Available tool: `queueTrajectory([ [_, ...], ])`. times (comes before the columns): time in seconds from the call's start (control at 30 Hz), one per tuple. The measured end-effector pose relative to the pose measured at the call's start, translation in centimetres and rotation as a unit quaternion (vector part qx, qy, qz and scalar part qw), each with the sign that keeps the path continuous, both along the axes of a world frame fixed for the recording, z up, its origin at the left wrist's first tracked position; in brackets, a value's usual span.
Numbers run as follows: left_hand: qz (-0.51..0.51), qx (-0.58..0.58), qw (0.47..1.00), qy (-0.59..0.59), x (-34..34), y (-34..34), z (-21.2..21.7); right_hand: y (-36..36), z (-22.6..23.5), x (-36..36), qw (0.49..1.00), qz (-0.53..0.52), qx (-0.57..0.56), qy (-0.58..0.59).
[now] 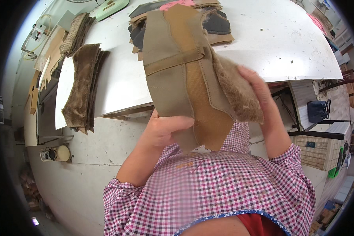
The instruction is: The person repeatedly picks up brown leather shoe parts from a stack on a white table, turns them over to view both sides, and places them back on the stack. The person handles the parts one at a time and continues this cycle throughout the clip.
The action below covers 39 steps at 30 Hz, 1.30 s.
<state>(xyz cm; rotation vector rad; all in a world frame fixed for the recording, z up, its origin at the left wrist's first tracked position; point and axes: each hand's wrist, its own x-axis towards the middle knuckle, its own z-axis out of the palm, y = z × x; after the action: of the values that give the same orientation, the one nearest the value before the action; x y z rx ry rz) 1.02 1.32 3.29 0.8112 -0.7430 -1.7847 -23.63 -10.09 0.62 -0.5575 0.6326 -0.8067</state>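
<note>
**Fleece-backed stitched panel (166, 92) gripped in left hand (164, 128) and right hand (262, 92)**

The left hand is clamped on the panel's lower left edge, its thumb flat on the smooth brown face and its other fingers mostly out of sight. The right hand is closed about the outer edge of the brown fleece (234, 84) at the panel's right side; how firmly it presses cannot be told. The panel is raised between them, its long axis running away from the body. Just above the left thumb, a tan centre strip bordered by stitching runs up the face, and a stitched cross strap (173, 64) spans it higher up.

Nearest the body, below the grip, is a pink, white and dark checked garment (224, 185). Beyond the grip spreads a white worktable (271, 47), where a pile of dark grey and brown pieces (220, 25) lies partly behind the panel, topped by a pink piece (177, 4). Left of the grip, a stack of brown fleece pieces (80, 86) overhangs the table's near edge; a second fleece stack (72, 35) lies farther off, near a green tray-like object (112, 8). Well to the right, below table height, are a dark handbag (317, 112) and a pale slatted crate (314, 153).
</note>
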Motion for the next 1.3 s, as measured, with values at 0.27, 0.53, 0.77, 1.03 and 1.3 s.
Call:
queueTrajectory([
  [0.27, 0.045, -0.026, 0.998, 0.024, -2.4, 0.2, 0.6, 0.5, -2.7, 4.0, 0.946, -0.048, -0.268, 0.178],
  [0.53, 0.114, 0.013, 0.993, 0.028, -0.9, -0.5, 0.9, -2.6, -2.1, 2.7, 0.825, -0.107, -0.379, 0.405],
  [0.77, 0.145, -0.156, 0.945, -0.248, -0.6, -1.3, 0.3, 4.9, 5.5, 2.7, 0.578, -0.192, -0.663, 0.434],
  [1.03, 0.101, -0.211, 0.945, -0.227, 0.4, -0.7, -0.8, 5.7, 5.3, 2.7, 0.701, -0.067, -0.58, 0.409],
  [1.3, 0.078, -0.109, 0.989, -0.063, 0.1, -0.2, -0.3, 7.1, 5.5, 2.5, 0.735, -0.049, -0.544, 0.401],
])
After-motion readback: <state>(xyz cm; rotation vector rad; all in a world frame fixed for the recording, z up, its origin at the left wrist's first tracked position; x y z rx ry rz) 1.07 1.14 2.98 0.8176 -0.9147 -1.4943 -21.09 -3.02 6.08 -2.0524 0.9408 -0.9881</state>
